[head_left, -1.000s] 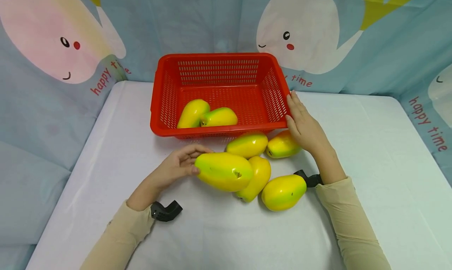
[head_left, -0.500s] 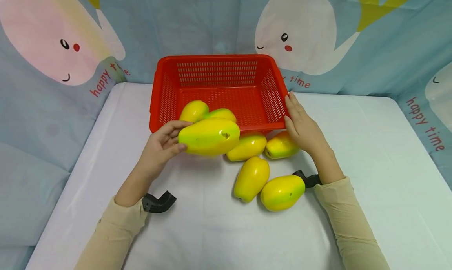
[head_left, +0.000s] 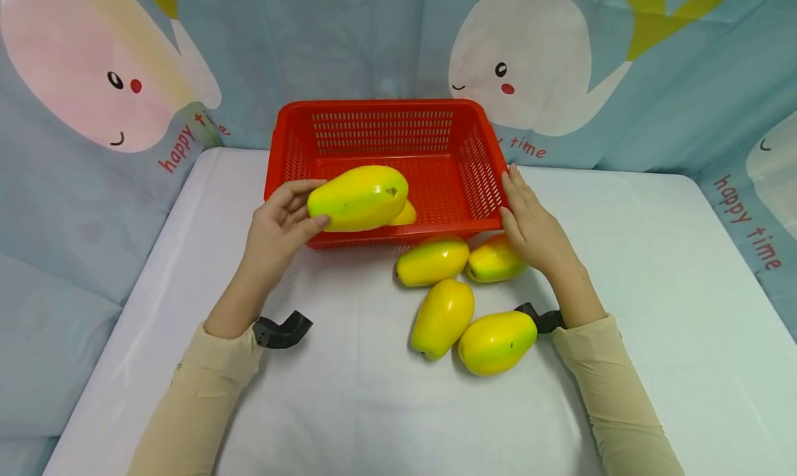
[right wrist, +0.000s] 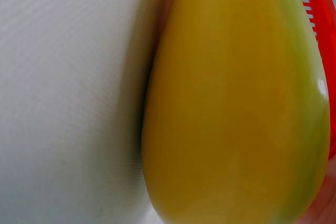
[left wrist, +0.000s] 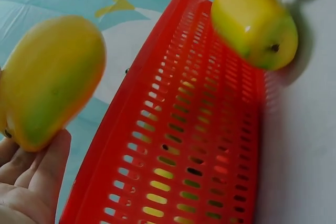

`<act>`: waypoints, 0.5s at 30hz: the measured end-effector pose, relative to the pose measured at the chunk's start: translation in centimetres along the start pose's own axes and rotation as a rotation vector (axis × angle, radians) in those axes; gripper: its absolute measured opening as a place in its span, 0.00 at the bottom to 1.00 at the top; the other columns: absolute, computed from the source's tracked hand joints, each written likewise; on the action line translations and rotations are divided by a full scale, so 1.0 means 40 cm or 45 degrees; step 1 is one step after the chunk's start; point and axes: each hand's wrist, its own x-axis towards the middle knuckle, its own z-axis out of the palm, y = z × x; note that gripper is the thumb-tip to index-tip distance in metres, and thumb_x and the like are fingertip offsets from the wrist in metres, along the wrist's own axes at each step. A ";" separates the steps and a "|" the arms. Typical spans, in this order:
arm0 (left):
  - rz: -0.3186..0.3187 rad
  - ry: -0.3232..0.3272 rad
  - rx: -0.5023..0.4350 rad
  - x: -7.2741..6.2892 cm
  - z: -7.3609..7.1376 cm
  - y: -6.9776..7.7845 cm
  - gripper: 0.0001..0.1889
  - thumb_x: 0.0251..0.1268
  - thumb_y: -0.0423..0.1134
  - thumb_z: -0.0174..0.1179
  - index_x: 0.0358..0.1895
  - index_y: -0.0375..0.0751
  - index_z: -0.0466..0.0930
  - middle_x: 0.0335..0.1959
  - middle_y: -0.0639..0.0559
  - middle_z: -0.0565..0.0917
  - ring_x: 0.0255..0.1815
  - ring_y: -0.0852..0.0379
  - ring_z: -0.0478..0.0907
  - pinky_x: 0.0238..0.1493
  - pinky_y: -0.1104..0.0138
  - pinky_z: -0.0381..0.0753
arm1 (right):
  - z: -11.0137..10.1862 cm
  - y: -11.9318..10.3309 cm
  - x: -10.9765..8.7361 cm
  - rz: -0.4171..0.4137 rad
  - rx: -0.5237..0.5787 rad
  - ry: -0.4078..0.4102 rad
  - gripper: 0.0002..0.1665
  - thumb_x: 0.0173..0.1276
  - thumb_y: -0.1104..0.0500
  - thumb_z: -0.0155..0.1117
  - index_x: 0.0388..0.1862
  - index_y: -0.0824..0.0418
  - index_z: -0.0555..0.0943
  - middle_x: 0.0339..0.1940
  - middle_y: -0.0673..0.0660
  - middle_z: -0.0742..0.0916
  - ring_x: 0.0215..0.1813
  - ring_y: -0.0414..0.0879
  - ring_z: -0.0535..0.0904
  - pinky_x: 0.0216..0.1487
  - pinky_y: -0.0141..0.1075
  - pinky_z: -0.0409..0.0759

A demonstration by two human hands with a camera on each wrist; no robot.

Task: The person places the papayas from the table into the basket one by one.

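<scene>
My left hand (head_left: 272,230) grips a yellow-green mango (head_left: 358,199) at its left end, over the front left of the red plastic basket (head_left: 386,106). In the left wrist view this mango (left wrist: 55,80) shows above the basket's rim, with fingers (left wrist: 50,174) under it. Behind the held fruit, part of another mango (head_left: 406,214) shows inside the basket. My right hand (head_left: 538,230) rests with fairly straight fingers against the basket's right rim. Below that hand lies a mango (head_left: 496,258), and one mango (right wrist: 236,98) fills much of the right wrist view.
More mangoes lie on the white table in front of the basket: one close to its front wall (head_left: 432,261), another slanted mango (head_left: 443,318) and a mango (head_left: 498,342) near my right wrist. A blue whale-print curtain (head_left: 349,40) hangs behind.
My left hand has lifted the mango from among those on the table and carried it up, away from me and slightly left, over the basket. My right hand stays at the rim.
</scene>
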 end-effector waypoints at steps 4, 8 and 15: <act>-0.003 0.040 0.084 0.023 0.001 0.007 0.23 0.62 0.26 0.60 0.60 0.30 0.69 0.59 0.43 0.74 0.60 0.52 0.72 0.55 0.71 0.74 | -0.002 -0.001 -0.001 -0.003 -0.001 0.003 0.34 0.77 0.53 0.36 0.76 0.64 0.45 0.77 0.58 0.48 0.76 0.50 0.43 0.73 0.47 0.49; -0.024 0.064 0.119 0.044 0.003 0.011 0.22 0.62 0.29 0.61 0.60 0.33 0.70 0.60 0.43 0.74 0.62 0.52 0.71 0.56 0.70 0.73 | -0.002 -0.003 -0.001 -0.007 0.002 -0.001 0.34 0.77 0.53 0.36 0.76 0.64 0.45 0.77 0.57 0.48 0.76 0.49 0.43 0.73 0.47 0.49; -0.074 0.103 0.165 0.097 0.013 0.017 0.24 0.61 0.34 0.63 0.60 0.36 0.71 0.60 0.45 0.74 0.61 0.53 0.71 0.57 0.67 0.74 | 0.001 -0.005 -0.003 0.000 0.010 0.004 0.34 0.77 0.52 0.36 0.76 0.63 0.46 0.77 0.56 0.48 0.76 0.49 0.44 0.72 0.47 0.50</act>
